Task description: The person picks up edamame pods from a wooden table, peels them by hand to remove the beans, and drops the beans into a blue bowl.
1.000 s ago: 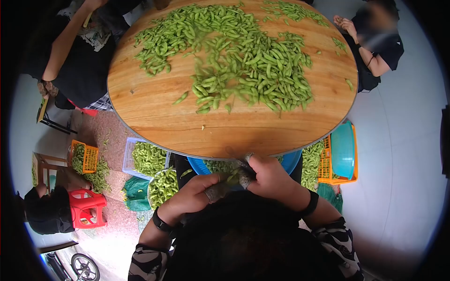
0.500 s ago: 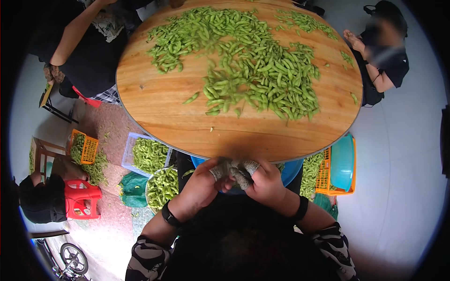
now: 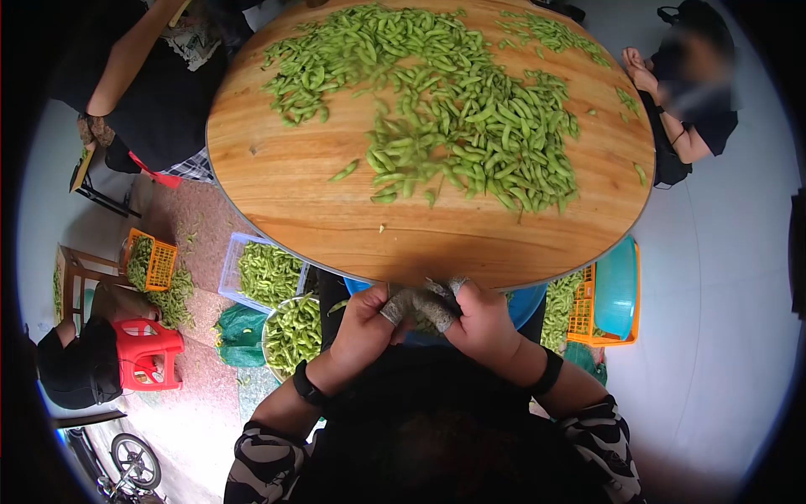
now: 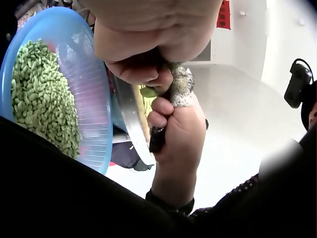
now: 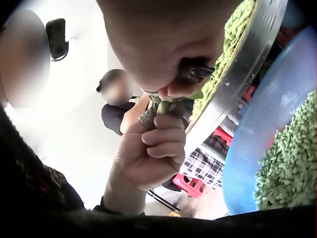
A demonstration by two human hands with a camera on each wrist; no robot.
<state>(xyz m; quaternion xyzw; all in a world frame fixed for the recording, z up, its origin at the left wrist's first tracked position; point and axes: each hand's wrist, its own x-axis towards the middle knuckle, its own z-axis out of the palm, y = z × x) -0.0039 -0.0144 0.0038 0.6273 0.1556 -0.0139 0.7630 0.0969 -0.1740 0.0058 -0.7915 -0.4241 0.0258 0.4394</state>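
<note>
My left hand (image 3: 356, 334) and right hand (image 3: 489, 326) meet at the near table edge, thumbs wrapped in grey speckled covers. Between their fingertips is a green soybean pod (image 5: 164, 107), pinched by the left fingers and met by the right ones; the hands hide much of it. Tucked under the curled right fingers is a small shiny black thing (image 4: 157, 139); I cannot tell what it is. Below the hands stands a blue basin (image 4: 101, 124) holding shelled green beans (image 4: 42, 94). Soybean pods (image 3: 520, 139) lie heaped across the wooden table (image 3: 285, 181).
Left on the floor are a lilac crate (image 3: 228, 281) and a round bowl (image 3: 267, 349), both with pods. An orange crate (image 3: 579, 315) holding a teal basin (image 3: 617, 290) stands right. People sit at both sides; a red stool (image 3: 149, 344) is lower left.
The pod seen near the left fingers a second ago is now mostly covered, as the hands have drawn together. The head view has shifted slightly; the heap looks unchanged.
</note>
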